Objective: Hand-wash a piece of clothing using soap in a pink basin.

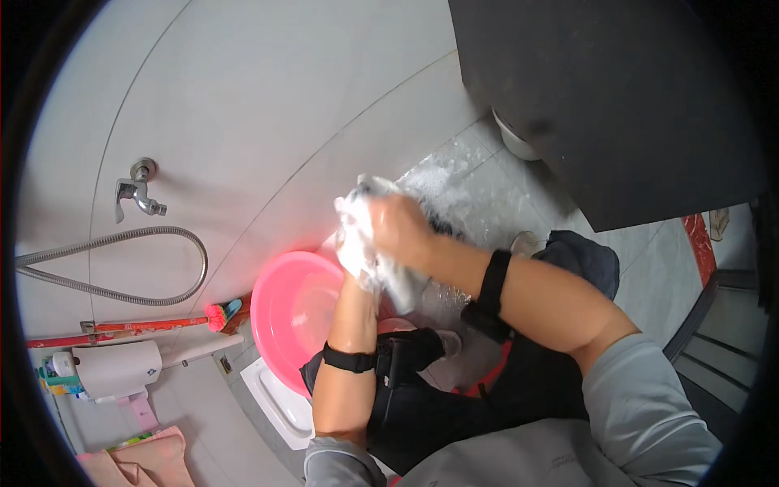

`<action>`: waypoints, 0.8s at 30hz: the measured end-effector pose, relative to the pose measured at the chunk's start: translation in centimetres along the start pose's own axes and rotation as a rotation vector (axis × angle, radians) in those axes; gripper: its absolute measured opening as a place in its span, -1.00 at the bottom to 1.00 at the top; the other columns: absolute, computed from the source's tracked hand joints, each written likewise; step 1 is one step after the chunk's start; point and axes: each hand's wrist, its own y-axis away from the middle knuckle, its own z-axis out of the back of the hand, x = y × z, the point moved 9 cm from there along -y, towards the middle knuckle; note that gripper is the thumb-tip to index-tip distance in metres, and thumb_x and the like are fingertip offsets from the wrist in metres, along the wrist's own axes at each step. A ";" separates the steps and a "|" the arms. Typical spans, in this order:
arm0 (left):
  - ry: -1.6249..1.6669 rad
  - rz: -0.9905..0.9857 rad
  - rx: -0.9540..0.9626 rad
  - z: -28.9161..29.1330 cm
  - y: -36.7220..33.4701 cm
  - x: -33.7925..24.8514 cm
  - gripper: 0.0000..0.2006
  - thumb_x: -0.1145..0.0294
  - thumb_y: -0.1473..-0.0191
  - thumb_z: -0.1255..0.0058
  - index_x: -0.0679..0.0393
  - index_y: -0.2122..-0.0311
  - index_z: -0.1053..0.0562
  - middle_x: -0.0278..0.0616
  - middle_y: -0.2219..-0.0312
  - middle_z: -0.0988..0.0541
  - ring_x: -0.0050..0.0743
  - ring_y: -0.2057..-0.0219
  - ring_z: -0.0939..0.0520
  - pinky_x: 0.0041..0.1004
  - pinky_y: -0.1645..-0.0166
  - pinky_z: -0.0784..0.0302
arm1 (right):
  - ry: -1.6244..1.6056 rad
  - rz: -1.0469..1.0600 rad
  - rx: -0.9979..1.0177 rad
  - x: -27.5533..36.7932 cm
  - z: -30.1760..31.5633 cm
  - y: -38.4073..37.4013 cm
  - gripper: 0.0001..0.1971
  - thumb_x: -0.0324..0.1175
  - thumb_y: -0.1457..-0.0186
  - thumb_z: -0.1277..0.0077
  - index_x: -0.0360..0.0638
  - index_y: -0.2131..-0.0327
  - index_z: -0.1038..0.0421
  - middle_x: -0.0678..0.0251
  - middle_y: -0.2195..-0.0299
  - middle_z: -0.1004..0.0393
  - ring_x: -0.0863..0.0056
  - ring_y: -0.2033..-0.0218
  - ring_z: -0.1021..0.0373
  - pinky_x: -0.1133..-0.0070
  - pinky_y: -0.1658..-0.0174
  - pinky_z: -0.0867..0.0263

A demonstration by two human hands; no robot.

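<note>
In front of me, a wet white cloth, covered in suds, is bunched between my hands. My right hand is a fist closed on it, slightly blurred by motion. Foam and fabric wrap over my left hand, hiding most of its fingers, and it grips the cloth from the left side. A loose end of the fabric hangs down below my right hand. Left of my left forearm stands a pink basin, with part of its inside showing.
A metal tap and coiled shower hose are on the left wall. Suds cover the floor tiles ahead. A dark panel fills the upper right. Beside the basin lies a white tray; a pink towel hangs lower left.
</note>
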 end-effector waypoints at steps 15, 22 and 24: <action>0.011 0.079 -0.220 -1.8 1.6 -4.1 -0.51 0.01 -0.31 0.47 0.16 -0.07 -0.33 -0.18 0.04 -0.49 -0.27 0.05 -0.53 -0.30 -0.05 -0.46 | -0.137 -0.169 -0.207 -1.0 4.6 -2.1 -0.63 -0.09 -0.11 0.02 -0.28 0.46 -0.40 -0.04 0.50 -0.47 -0.03 0.41 -0.44 0.23 0.36 -0.32; 0.062 0.087 -0.139 -0.5 0.8 -5.3 -0.42 -0.12 -0.26 0.41 0.24 0.00 -0.33 -0.04 0.14 -0.53 -0.12 0.13 -0.57 -0.15 0.00 -0.50 | -0.118 -0.231 0.072 -1.8 3.5 -1.4 -0.45 0.10 -0.06 -0.03 -0.34 0.29 -0.40 -0.14 0.38 -0.48 -0.03 0.32 -0.44 0.28 0.24 -0.32; 0.035 0.051 -0.186 0.8 0.6 -5.5 -0.43 -0.13 -0.25 0.40 0.24 0.03 -0.35 -0.04 0.16 -0.54 -0.12 0.15 -0.58 -0.15 0.01 -0.51 | -0.110 -0.263 0.353 -1.2 0.3 -0.4 -0.42 0.10 -0.05 -0.04 -0.36 0.20 -0.44 -0.10 0.33 -0.50 0.08 0.27 -0.47 0.36 0.21 -0.34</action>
